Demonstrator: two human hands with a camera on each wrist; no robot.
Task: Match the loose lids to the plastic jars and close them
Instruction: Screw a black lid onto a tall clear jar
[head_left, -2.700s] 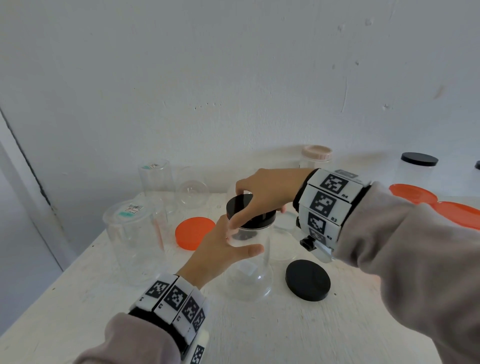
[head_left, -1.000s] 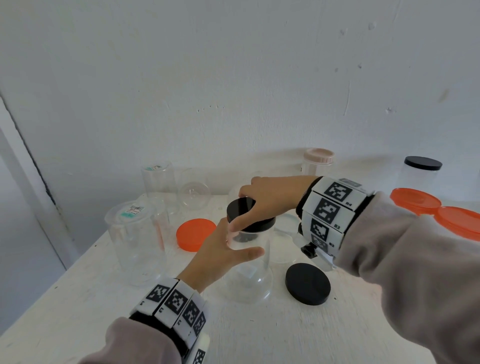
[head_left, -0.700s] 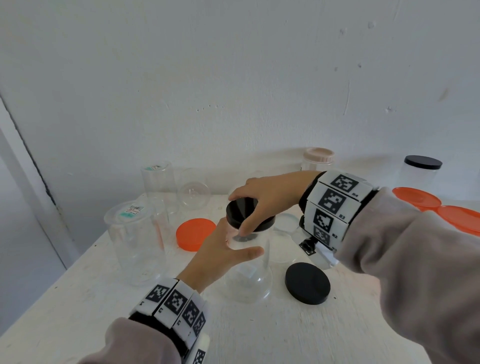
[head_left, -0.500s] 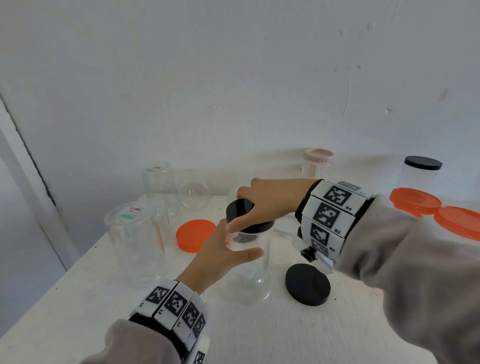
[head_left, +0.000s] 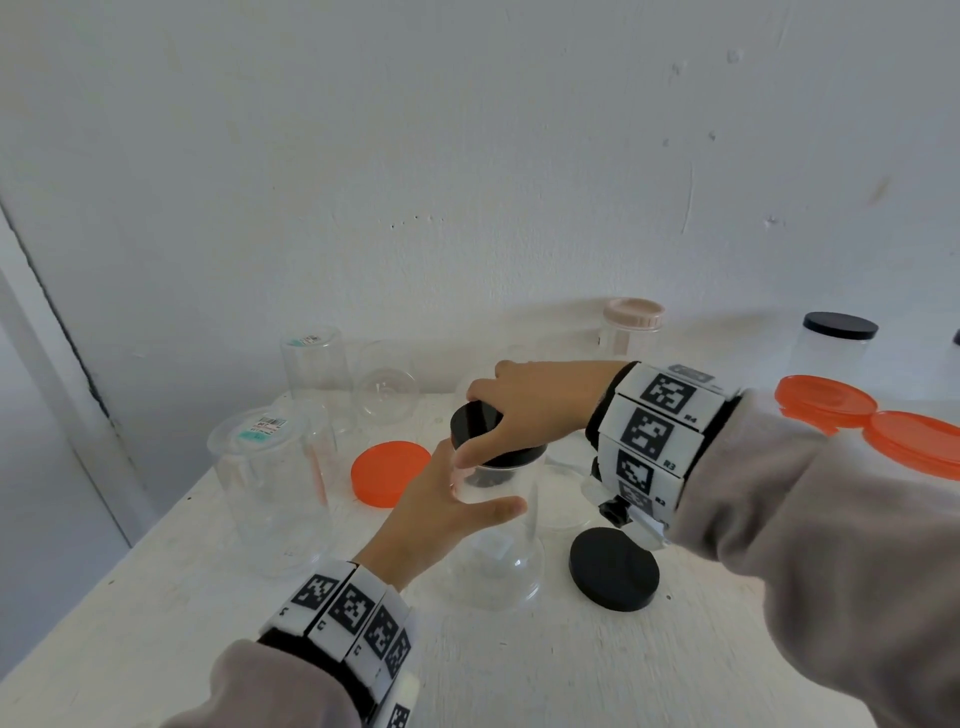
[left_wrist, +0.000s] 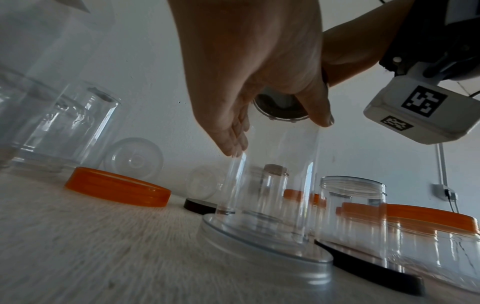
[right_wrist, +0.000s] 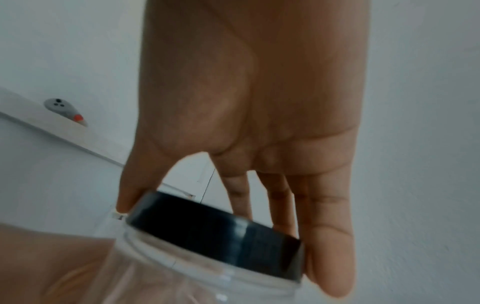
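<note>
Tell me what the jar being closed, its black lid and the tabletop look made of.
Jar: clear, glossy plastic by the look; the things behind show through its wall.
Black lid: opaque, matte to satin, probably plastic; it gives only a faint sheen along the rim.
Tabletop: looks like white-painted wood, matte, with grain streaks showing; not certain.

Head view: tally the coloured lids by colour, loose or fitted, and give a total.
Black lids: 3
Orange lids: 3
Pink lid: 1
Total: 7. A dark sliver at the right edge is too cut off to count.
</note>
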